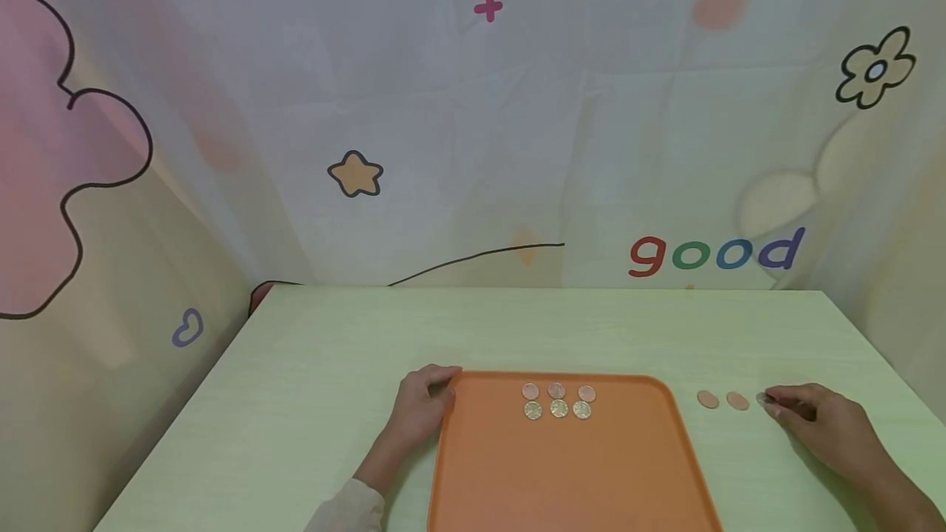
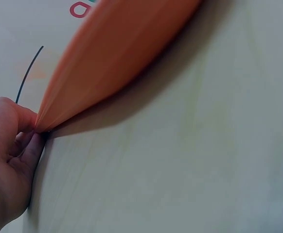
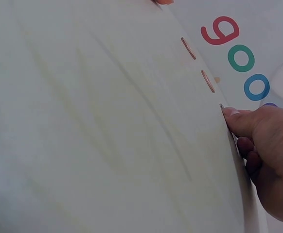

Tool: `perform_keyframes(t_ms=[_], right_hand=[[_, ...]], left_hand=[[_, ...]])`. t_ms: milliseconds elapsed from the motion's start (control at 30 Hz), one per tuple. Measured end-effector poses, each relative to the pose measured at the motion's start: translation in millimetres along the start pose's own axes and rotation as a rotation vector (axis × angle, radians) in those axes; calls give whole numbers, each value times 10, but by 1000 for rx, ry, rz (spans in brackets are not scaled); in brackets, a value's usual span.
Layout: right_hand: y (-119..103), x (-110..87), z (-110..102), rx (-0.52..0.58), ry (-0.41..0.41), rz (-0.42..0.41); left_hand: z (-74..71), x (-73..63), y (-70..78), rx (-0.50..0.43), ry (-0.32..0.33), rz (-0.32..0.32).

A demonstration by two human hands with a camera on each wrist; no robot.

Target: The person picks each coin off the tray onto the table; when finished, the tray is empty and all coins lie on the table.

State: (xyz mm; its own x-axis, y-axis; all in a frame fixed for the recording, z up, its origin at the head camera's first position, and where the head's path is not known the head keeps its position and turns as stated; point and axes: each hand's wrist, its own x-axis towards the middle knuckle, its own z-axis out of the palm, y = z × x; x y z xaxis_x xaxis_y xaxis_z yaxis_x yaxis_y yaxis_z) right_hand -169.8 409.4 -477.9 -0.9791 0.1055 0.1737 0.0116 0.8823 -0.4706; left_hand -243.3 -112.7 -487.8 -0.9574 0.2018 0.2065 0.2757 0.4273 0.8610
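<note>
My left hand grips the upper left corner of an orange tray; in the left wrist view, finger and thumb pinch the tray's rim. Right of the tray, my right hand pinches a silver coin at the tabletop, its fingers hiding part of it. The right wrist view shows only a sliver of this coin at the fingertips of the hand. Left of it, two copper coins lie flat in line. On the tray are three copper-toned coins above three paler gold coins.
The pale green table spreads around the tray. Behind it hangs a printed cloth backdrop with a star, a flower and the word "good"; cloth also drops along both sides of the table.
</note>
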Motion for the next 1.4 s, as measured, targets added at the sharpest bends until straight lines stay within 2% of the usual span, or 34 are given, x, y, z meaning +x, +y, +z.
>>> perform_keyframes(t_ms=[200, 367, 467, 667, 800, 1067, 1233, 1400], right_hand=[[2, -20, 16, 7, 13, -6], [-13, -25, 6, -8, -21, 31], [-19, -43, 9, -8, 6, 45], [-18, -116, 26, 49, 91, 63], [-14, -157, 39, 86, 112, 76], [-43, -207, 84, 176, 195, 59], [-99, -222, 96, 223, 209, 63], [-182, -238, 86, 312, 224, 21]], left_hand=[[1, 8, -9, 6, -9, 5], [-6, 17, -14, 34, -31, 1], [-9, 21, -19, 31, -40, -7], [-17, 15, -21, 23, -53, -4], [-20, 15, -18, 23, -54, 0], [-14, 35, -29, 24, -55, -3], [-14, 22, -11, 13, -58, -7], [-23, 9, 8, 7, -70, -6]])
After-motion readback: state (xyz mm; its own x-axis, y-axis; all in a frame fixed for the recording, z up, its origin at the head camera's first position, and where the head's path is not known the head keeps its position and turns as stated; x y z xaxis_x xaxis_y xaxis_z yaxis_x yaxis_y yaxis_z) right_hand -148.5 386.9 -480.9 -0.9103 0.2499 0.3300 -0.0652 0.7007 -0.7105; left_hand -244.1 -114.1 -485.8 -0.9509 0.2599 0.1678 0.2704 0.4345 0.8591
